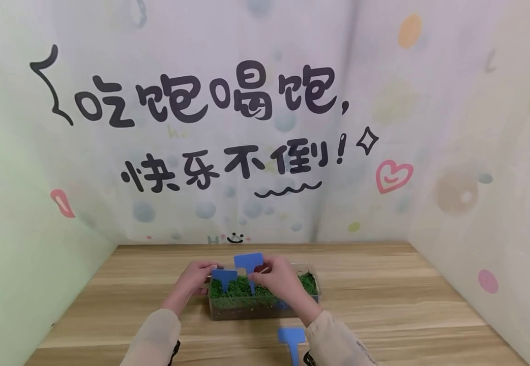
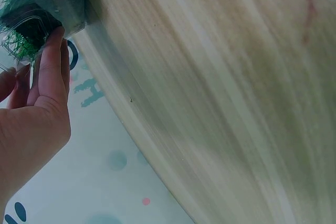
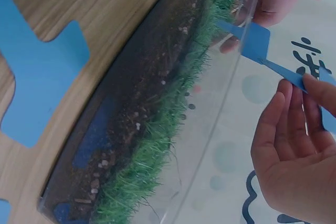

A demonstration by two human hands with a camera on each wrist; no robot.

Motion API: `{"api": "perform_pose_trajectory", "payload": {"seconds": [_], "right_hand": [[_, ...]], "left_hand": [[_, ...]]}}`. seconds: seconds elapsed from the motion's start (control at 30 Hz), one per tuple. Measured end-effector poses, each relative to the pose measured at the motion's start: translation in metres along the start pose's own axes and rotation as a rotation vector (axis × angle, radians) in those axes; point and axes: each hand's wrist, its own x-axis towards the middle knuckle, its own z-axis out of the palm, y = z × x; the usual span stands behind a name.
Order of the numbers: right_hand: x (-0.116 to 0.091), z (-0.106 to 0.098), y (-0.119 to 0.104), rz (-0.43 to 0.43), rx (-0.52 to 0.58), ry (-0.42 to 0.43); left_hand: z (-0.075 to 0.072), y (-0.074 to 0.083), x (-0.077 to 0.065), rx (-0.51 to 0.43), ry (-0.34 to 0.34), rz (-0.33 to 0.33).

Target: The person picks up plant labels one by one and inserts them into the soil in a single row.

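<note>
My right fingers (image 3: 297,121) pinch a blue T-shaped plastic label (image 1: 248,261) stem-down, green grass (image 3: 139,169) beneath them; my left fingers (image 2: 51,69) grip a clear plastic box (image 1: 230,311), likely steadying it.

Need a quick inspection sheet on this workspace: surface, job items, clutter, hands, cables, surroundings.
Surface: wood-grain tabletop.
Job items: clear container with soil and green grass; standing blue tag in the grass near its left end; held blue tag, stem down, contact with the grass unclear; loose blue tag on the tabletop near the right sleeve.
Clutter: nothing seen.
Left hand: grips the container's left end.
Right hand: pinches the held blue tag.
Cables: nothing seen.
Surroundings: pale backdrop with black lettering and coloured spots.
</note>
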Motion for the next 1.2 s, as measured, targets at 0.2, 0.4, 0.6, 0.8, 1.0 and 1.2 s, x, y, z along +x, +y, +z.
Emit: {"api": "perform_pose_trajectory", "payload": {"seconds": [0.2,0.4,0.6,0.8,1.0,1.2], "right_hand": [[0.005,0.008,0.006,-0.016,-0.029,0.059],[0.012,0.015,0.016,-0.023,-0.048,0.084],[0.015,0.019,0.024,-0.035,-0.063,0.082],[0.018,0.022,0.030,-0.031,-0.098,0.099],[0.018,0.022,0.033,-0.021,-0.107,0.109],[0.016,0.019,0.034,-0.022,-0.126,0.121]], "left_hand": [[0.000,-0.001,0.000,-0.016,-0.010,-0.006],[0.000,0.000,0.000,-0.020,-0.008,-0.011],[0.001,0.000,0.000,-0.017,-0.002,0.001],[0.002,0.001,0.000,-0.014,0.006,0.007],[0.002,0.000,0.000,-0.023,0.016,0.003],[0.001,0.000,0.000,-0.001,0.014,0.000]]}}
